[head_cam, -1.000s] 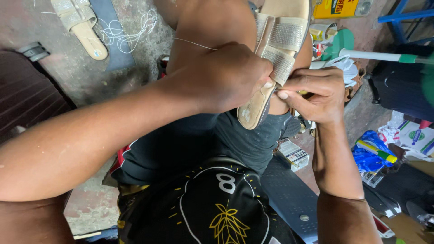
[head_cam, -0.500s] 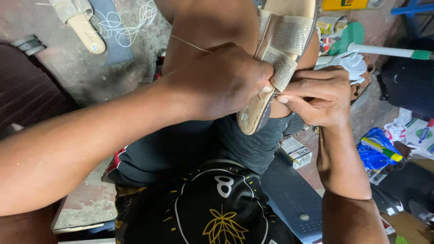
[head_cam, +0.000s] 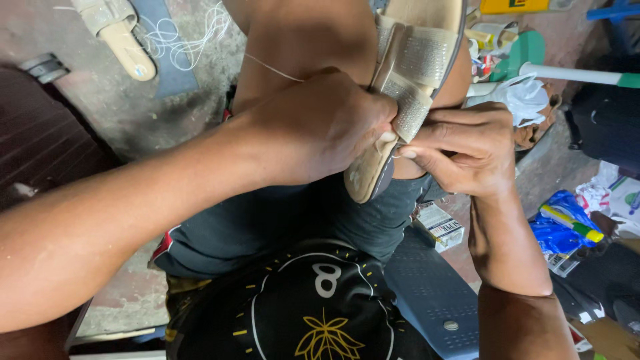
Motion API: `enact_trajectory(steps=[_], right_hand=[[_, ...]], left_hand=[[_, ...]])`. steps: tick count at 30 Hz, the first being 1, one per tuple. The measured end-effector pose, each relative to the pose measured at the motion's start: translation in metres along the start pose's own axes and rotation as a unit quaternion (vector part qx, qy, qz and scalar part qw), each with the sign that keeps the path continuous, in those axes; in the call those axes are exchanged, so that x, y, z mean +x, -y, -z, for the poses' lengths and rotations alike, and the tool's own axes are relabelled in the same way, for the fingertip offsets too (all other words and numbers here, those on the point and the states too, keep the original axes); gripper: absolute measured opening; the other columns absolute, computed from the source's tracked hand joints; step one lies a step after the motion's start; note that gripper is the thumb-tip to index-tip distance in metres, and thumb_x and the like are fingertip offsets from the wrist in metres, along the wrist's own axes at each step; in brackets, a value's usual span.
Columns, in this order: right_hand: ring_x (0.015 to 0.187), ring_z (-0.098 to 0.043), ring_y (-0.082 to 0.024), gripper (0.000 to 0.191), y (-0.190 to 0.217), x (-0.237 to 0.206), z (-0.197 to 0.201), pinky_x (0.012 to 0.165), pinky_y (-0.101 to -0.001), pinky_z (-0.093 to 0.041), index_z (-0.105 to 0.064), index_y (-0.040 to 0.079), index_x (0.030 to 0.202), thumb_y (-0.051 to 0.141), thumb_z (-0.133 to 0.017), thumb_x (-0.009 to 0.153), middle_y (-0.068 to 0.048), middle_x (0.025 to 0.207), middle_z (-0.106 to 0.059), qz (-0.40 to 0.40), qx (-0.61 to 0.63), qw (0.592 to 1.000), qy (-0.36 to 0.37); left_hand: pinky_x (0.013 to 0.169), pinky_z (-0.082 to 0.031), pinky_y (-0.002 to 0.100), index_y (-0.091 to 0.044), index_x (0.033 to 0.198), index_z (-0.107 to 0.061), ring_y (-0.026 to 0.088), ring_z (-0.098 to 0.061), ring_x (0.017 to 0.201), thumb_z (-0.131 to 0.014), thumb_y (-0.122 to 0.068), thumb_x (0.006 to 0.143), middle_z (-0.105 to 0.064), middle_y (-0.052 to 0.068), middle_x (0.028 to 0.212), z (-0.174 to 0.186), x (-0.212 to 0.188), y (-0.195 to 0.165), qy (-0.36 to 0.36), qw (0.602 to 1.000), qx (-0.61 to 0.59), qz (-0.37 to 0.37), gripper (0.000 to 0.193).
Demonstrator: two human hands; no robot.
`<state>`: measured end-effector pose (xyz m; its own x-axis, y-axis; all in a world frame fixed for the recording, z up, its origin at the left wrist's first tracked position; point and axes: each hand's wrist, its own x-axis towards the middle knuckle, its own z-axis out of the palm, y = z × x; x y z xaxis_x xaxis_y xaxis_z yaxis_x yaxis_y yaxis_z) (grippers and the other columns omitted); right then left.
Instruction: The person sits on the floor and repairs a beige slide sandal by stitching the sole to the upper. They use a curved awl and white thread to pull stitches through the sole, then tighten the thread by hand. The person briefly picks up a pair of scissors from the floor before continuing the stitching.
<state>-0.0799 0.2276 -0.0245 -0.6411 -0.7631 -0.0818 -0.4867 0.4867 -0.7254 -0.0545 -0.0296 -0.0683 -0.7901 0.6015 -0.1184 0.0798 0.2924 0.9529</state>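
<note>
Beige sandal (head_cam: 407,87) gripped between two hands over the lap, at about 12 o'clock from the person.

Left hand (head_cam: 320,127) is clamped around the sandal's strap and sole edge, while the right hand (head_cam: 467,150), at 3 o'clock of it, has its fingertips pinched narrow against the strap's rim, seemingly on something too small to make out. White thread (head_cam: 270,68) runs taut off toward 10 o'clock, where a second sandal (head_cam: 123,33) lies on the floor. This looks like hand-stitching the strap; the following pull would call for steady tension and a firm hold.
</note>
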Motion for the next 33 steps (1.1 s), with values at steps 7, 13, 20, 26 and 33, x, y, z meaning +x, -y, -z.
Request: enact_trajectory(steps=[7,13,20,26,33], right_hand=[[0.067,-0.069,-0.021,0.012,0.006,0.002,-0.003,0.058,-0.0275,-0.05,-0.074,0.004,0.09,0.008,-0.085,0.089,-0.01,0.082,-0.072,0.004,-0.037,0.999,0.0],[0.057,-0.065,-0.015,0.012,0.008,-0.004,-0.002,0.053,-0.024,-0.043,-0.071,0.004,0.088,0.007,-0.081,0.092,-0.008,0.077,-0.068,-0.065,-0.001,0.998,0.001],[0.067,-0.068,-0.018,0.009,-0.011,-0.027,-0.004,0.06,-0.0266,-0.048,-0.072,0.002,0.095,0.007,-0.079,0.094,-0.011,0.077,-0.069,-0.059,0.001,0.998,-0.027],[0.068,-0.071,-0.016,0.009,-0.025,-0.034,-0.006,0.063,-0.0252,-0.051,-0.073,0.004,0.095,0.01,-0.079,0.097,-0.009,0.078,-0.071,-0.075,0.057,0.993,-0.067],[0.07,-0.07,-0.016,0.008,-0.007,-0.028,-0.001,0.064,-0.0251,-0.05,-0.074,0.002,0.099,0.009,-0.078,0.096,-0.009,0.08,-0.071,-0.081,0.01,0.996,-0.044]], left_hand=[[0.068,-0.053,0.048,-0.003,0.09,-0.068,0.037,-0.072,0.073,-0.061,-0.016,0.098,-0.069,0.022,0.075,-0.006,-0.002,0.008,-0.054,0.994,-0.014,-0.09,0.017],[0.069,-0.053,0.047,-0.002,0.091,-0.065,0.035,-0.071,0.073,-0.059,-0.015,0.103,-0.07,0.018,0.08,-0.01,-0.007,0.002,-0.088,0.992,-0.013,-0.091,0.019],[0.081,-0.051,0.046,0.002,0.108,-0.06,0.033,-0.063,0.096,-0.067,-0.011,0.093,-0.064,0.021,0.104,-0.018,-0.043,-0.015,-0.337,0.92,0.094,-0.176,0.021],[0.074,-0.051,0.042,-0.002,0.111,-0.062,0.027,-0.065,0.093,-0.074,-0.013,0.089,-0.063,0.011,0.1,-0.035,-0.054,-0.007,-0.324,0.921,0.145,-0.16,0.027],[0.066,-0.044,0.027,-0.006,0.1,-0.058,0.011,-0.055,0.079,-0.063,-0.016,0.104,-0.063,0.004,0.107,-0.025,-0.067,-0.01,-0.279,0.915,-0.274,-0.098,0.012]])
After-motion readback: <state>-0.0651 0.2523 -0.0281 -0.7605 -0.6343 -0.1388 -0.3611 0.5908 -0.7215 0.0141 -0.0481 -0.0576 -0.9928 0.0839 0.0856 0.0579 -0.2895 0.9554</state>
